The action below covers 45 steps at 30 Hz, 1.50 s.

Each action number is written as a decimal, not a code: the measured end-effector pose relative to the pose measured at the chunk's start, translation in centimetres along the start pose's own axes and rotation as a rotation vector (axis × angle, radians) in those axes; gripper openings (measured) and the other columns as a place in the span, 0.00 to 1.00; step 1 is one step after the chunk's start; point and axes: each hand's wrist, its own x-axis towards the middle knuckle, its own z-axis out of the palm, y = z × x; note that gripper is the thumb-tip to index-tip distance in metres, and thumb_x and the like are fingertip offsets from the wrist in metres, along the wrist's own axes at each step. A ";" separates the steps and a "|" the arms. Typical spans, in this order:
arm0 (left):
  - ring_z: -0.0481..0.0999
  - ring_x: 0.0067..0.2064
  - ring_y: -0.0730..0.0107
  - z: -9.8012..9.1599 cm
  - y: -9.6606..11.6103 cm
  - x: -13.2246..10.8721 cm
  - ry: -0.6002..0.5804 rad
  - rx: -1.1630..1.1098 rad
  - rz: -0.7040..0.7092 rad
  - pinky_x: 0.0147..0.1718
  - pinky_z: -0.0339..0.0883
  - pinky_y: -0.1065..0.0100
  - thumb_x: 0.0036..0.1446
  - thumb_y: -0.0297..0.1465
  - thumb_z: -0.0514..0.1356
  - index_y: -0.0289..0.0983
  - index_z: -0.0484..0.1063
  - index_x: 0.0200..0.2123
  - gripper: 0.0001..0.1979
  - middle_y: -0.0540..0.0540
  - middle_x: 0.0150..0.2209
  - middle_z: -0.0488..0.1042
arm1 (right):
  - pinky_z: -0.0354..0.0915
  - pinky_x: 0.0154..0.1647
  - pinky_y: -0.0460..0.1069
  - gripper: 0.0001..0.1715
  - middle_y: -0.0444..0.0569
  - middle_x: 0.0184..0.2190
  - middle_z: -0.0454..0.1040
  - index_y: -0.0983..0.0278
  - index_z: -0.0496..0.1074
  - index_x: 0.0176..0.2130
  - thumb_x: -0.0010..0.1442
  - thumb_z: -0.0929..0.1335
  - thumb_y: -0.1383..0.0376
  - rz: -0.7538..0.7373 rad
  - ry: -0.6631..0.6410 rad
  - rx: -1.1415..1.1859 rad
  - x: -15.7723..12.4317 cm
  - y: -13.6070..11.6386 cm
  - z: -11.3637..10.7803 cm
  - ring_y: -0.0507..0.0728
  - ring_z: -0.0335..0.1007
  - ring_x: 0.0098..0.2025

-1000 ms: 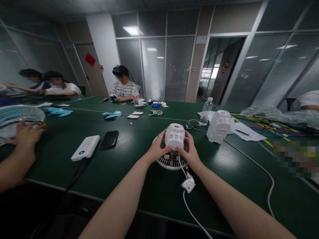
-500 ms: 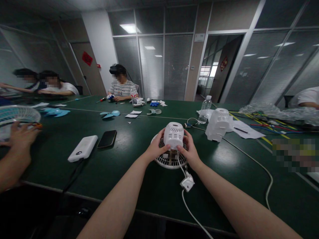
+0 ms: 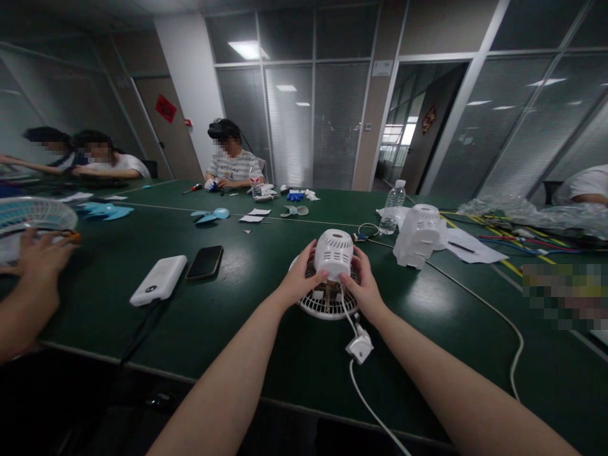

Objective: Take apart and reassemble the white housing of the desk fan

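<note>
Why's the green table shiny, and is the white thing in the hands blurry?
Head view: pale glare on the green table, right of the right hand and beside the phone, probably reflected overhead light; head view: the white housing isn't smeared, its vent slots show clearly.

This looks like an office room doubling as a workshop. Glass walls (image 3: 517, 139) with blinds (image 3: 289, 142), a brown door (image 3: 180, 149) and a white column (image 3: 190, 88) suggest the office; the long green desk (image 3: 266, 304), shared by several seated people (image 3: 234, 166) and carrying fan blades (image 3: 211, 216), loose cables (image 3: 522, 246) and white fan casings (image 3: 334, 250), suggests the workshop.
</note>
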 end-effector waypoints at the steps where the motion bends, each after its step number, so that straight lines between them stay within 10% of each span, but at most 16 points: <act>1: 0.61 0.63 0.50 0.0 0.0 0.0 0.001 0.002 0.007 0.60 0.57 0.51 0.53 0.47 0.62 0.37 0.45 0.66 0.45 0.35 0.64 0.57 | 0.57 0.62 0.64 0.45 0.56 0.58 0.64 0.58 0.48 0.64 0.56 0.70 0.52 -0.004 0.006 -0.003 0.0 0.0 0.0 0.65 0.62 0.60; 45: 0.55 0.66 0.47 -0.1 0.0 0.0 -0.045 -0.162 0.063 0.63 0.51 0.48 0.54 0.47 0.61 0.40 0.40 0.68 0.47 0.35 0.67 0.50 | 0.51 0.66 0.65 0.49 0.55 0.65 0.55 0.56 0.42 0.67 0.57 0.69 0.51 -0.075 -0.055 -0.070 -0.4 -0.1 0.3 0.65 0.54 0.65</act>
